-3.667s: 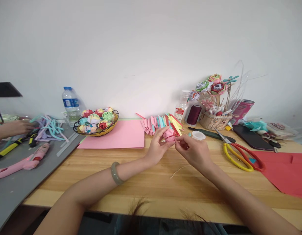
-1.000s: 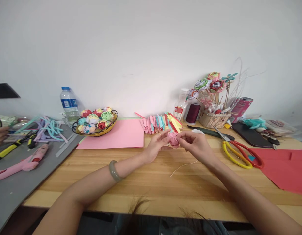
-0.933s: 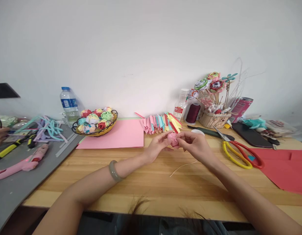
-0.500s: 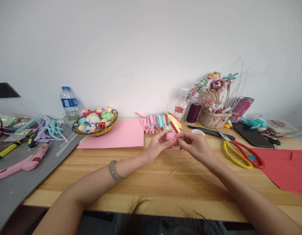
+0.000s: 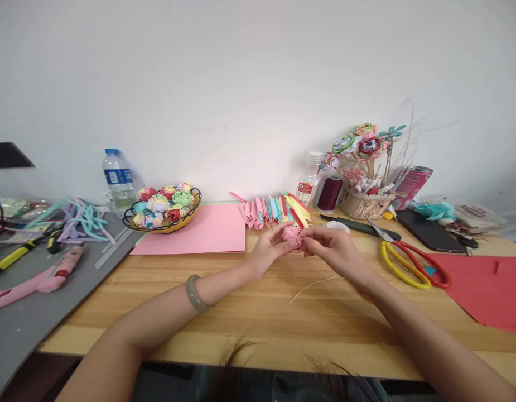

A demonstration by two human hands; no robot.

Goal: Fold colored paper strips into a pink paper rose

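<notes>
A crumpled pink paper flower (image 5: pixel 292 237) is held above the wooden table between my two hands. My left hand (image 5: pixel 266 251) grips it from the left, with the thumb across its front. On its right edge, my right hand (image 5: pixel 331 248) pinches the paper between thumb and fingers; the fingertips partly hide what they press. Just behind the flower lies a row of folded paper strips (image 5: pixel 261 211) in pink, blue, yellow and red. A thin piece of string (image 5: pixel 310 286) lies on the table below my right hand.
To the left are a basket of paper flowers (image 5: pixel 163 226), pink paper (image 5: pixel 216 231), a water bottle (image 5: pixel 119 181) and a pink glue gun (image 5: pixel 44 282). Scissors (image 5: pixel 404 268), a phone (image 5: pixel 431 231), red paper (image 5: pixel 487 285), a thread spool (image 5: pixel 330 194) and a flower pot (image 5: pixel 364 202) stand or lie right.
Both hands stay almost in place around the pink paper flower. The fingers of my right hand shift very slightly at its edge.
</notes>
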